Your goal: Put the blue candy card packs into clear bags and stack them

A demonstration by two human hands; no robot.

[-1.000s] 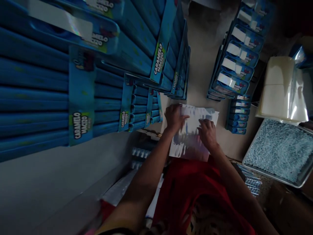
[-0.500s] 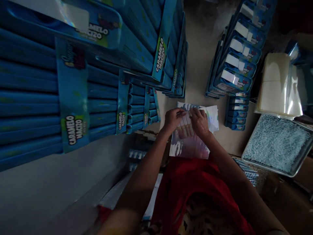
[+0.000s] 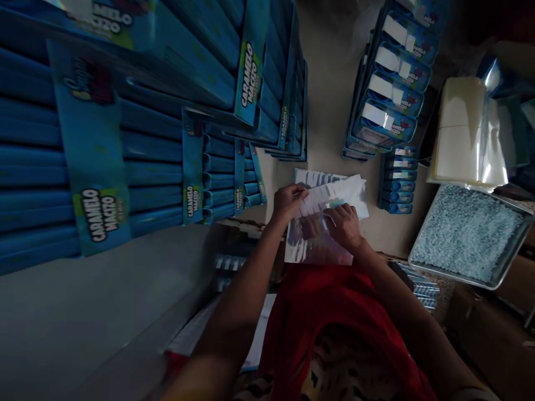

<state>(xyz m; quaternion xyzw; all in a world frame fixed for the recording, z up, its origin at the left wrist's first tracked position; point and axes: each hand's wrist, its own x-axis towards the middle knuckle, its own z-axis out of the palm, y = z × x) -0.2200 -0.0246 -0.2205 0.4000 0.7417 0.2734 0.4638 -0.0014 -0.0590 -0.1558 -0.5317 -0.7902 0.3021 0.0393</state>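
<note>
A pale sheet of labels [image 3: 316, 199] lies tilted across a shiny, see-through plastic sheet [image 3: 311, 245] on the table, close to my body. My left hand [image 3: 289, 203] pinches the label sheet's left edge between thumb and fingers. Lower right, my right hand [image 3: 345, 225] rests over the sheets with its fingers curled and the thumb near the fingertips. What lies between those fingers is too small and dark to make out. Another silvery sheet [image 3: 307, 177] pokes out behind the label sheet.
Blue candy display boxes [image 3: 98, 217] are stacked high at left. More blue boxes [image 3: 387, 120] stand at right, above a shorter stack [image 3: 399, 189]. Far right, a metal tray [image 3: 455, 277] holds pale blue pieces, with clear plastic bags [image 3: 463, 139] behind it.
My right hand has moved down and away from my left hand, uncovering more of the label sheet. My left hand stays at the sheet's left side. The view has shifted slightly.
</note>
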